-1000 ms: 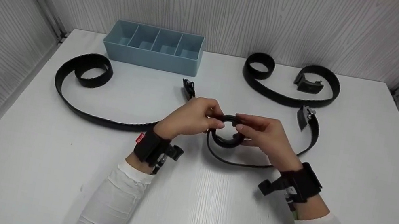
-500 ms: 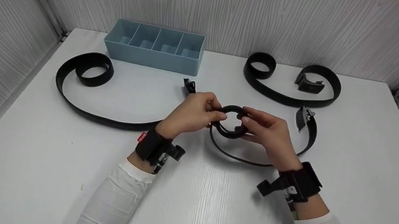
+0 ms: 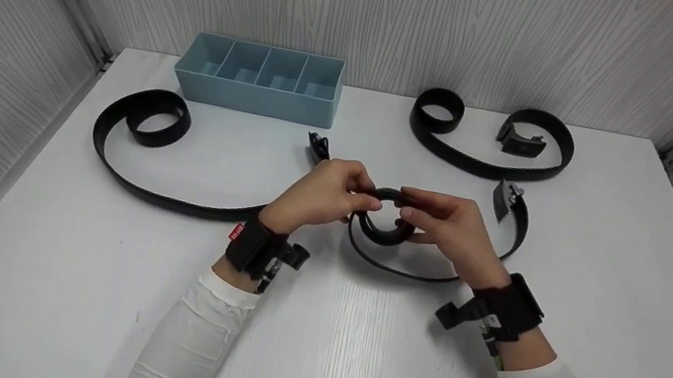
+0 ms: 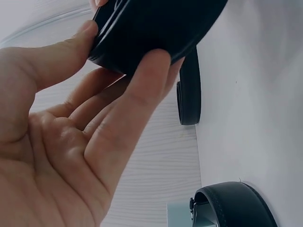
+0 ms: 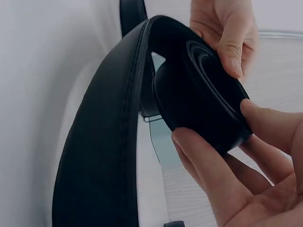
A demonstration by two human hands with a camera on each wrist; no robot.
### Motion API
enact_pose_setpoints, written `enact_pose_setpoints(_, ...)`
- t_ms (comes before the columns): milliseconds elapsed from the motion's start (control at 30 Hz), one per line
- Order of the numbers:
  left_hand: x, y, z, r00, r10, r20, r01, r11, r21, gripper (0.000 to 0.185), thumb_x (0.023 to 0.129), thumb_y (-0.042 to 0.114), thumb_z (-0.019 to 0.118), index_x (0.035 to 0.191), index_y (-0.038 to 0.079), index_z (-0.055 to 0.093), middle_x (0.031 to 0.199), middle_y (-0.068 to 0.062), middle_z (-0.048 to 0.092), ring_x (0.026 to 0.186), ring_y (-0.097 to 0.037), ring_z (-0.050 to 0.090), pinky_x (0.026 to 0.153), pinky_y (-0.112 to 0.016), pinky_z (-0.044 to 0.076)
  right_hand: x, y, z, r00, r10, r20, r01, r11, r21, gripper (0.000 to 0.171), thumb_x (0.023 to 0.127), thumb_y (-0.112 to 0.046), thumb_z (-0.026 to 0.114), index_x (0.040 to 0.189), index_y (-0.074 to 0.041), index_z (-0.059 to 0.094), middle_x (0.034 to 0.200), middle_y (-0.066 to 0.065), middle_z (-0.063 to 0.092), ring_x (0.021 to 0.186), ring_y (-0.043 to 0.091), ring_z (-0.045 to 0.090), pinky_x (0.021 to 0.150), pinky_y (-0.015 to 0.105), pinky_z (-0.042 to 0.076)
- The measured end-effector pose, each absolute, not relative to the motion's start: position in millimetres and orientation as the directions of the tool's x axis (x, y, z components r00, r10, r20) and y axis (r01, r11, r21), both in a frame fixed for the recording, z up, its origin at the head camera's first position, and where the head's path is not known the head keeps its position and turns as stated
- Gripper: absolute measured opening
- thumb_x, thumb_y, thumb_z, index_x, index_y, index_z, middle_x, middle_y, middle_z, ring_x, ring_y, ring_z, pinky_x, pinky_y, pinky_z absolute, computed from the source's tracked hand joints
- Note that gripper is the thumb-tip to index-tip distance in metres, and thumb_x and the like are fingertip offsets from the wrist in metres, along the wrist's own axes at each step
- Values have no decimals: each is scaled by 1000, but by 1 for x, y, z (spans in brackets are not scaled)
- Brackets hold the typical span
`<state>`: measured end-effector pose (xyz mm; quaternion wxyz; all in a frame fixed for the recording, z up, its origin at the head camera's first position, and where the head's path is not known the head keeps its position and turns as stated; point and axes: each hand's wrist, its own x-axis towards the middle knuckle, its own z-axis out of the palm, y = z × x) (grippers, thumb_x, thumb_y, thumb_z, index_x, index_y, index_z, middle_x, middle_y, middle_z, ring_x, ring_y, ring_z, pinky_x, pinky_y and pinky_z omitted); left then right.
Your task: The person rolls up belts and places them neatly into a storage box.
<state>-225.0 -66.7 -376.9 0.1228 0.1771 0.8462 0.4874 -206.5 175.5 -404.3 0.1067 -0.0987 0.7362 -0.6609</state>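
A black belt (image 3: pixel 385 235) is wound into a round coil between my two hands, over the middle of the table. My left hand (image 3: pixel 333 192) pinches the coil's left side, thumb on the near edge and fingers behind. On the right side, my right hand (image 3: pixel 449 226) grips it between thumb and fingers. The belt's loose length loops below the coil, passes behind my right hand and ends at a metal buckle (image 3: pixel 503 200). In the right wrist view several layers of the coil (image 5: pixel 199 94) show, with the stitched strap (image 5: pixel 106 137) curving away from it.
A second black belt (image 3: pixel 188 207) lies on the left, one end curled, its buckle (image 3: pixel 318 146) beyond my left hand. Another belt (image 3: pixel 475 166) with its buckle (image 3: pixel 522 143) lies at the back right. A blue four-section box (image 3: pixel 255 100) stands at the back left, before the rear wall.
Both hands rise slightly with the coil, then come back down. The held belt's buckle end has shifted a little to the left. The other belts and the box stay put.
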Motion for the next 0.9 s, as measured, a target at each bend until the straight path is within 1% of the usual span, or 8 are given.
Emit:
enact_pose_setpoints(133, -225, -65, -378, -929, 368, -29, 129, 396, 909, 21, 98, 21, 76, 109, 6, 68, 102, -5, 76, 89, -20, 71, 69, -30, 59, -207, 174, -407, -975, -221, -12, 10, 8, -1000, 46, 97, -14, 76, 139, -1, 64, 129, 21, 69, 101, 23, 73, 84, 40, 61)
enact_pose_setpoints(233, -225, -63, -379, -937, 349, -12, 125, 370, 921, 20, 98, 21, 75, 107, 5, 66, 99, -6, 75, 88, -19, 71, 68, -32, 61, -207, 172, -408, -981, -191, -16, 26, -51, -998, 48, 98, -13, 75, 142, 1, 61, 126, 20, 70, 101, 24, 74, 86, 41, 60)
enact_pose_setpoints(333, -226, -63, -379, -936, 351, 0, 138, 367, 920, 18, 98, 18, 75, 105, 4, 66, 95, -8, 75, 84, -18, 71, 66, -32, 61, -207, 172, -408, -981, -192, -23, 37, -66, -997, 47, 98, -12, 75, 141, 1, 62, 125, 18, 71, 100, 24, 74, 87, 42, 60)
enact_pose_setpoints(500, -225, -66, -376, -926, 377, 10, 169, 392, 904, 15, 98, 16, 75, 103, 3, 68, 91, -7, 76, 79, -15, 69, 63, -29, 58, -208, 174, -405, -972, -232, -25, 29, -12, -1000, 46, 96, -13, 78, 138, 0, 65, 128, 20, 70, 104, 26, 73, 86, 42, 60)
enact_pose_setpoints(600, -225, -68, -375, -911, 411, 11, 208, 438, 874, 15, 97, 17, 77, 102, 4, 71, 89, -5, 75, 74, -14, 65, 61, -26, 53, -208, 176, -404, -960, -279, -37, 20, 64, -998, 46, 95, -16, 79, 137, -2, 66, 130, 16, 70, 106, 26, 72, 85, 41, 61)
enact_pose_setpoints(700, -225, -68, -376, -892, 451, -11, 230, 475, 849, 15, 97, 18, 77, 102, 5, 72, 87, -3, 74, 72, -14, 62, 60, -26, 50, -208, 177, -402, -943, -327, -68, 24, 137, -990, 44, 96, -18, 78, 137, -5, 68, 131, 12, 70, 106, 25, 72, 83, 40, 61)
enact_pose_setpoints(800, -226, -67, -377, -882, 470, -34, 227, 487, 843, 15, 98, 19, 76, 104, 5, 72, 87, -3, 73, 75, -16, 64, 62, -27, 53, -207, 177, -401, -934, -345, -90, 33, 169, -985, 43, 97, -17, 76, 138, -6, 67, 131, 11, 70, 105, 23, 73, 81, 38, 62)
enact_pose_setpoints(900, -226, -66, -377, -889, 456, -35, 212, 480, 852, 17, 98, 20, 75, 107, 5, 72, 94, -4, 75, 80, -21, 67, 64, -29, 55, -207, 176, -403, -941, -331, -71, 23, 146, -989, 43, 98, -15, 75, 138, -3, 66, 131, 13, 70, 106, 25, 72, 81, 38, 62)
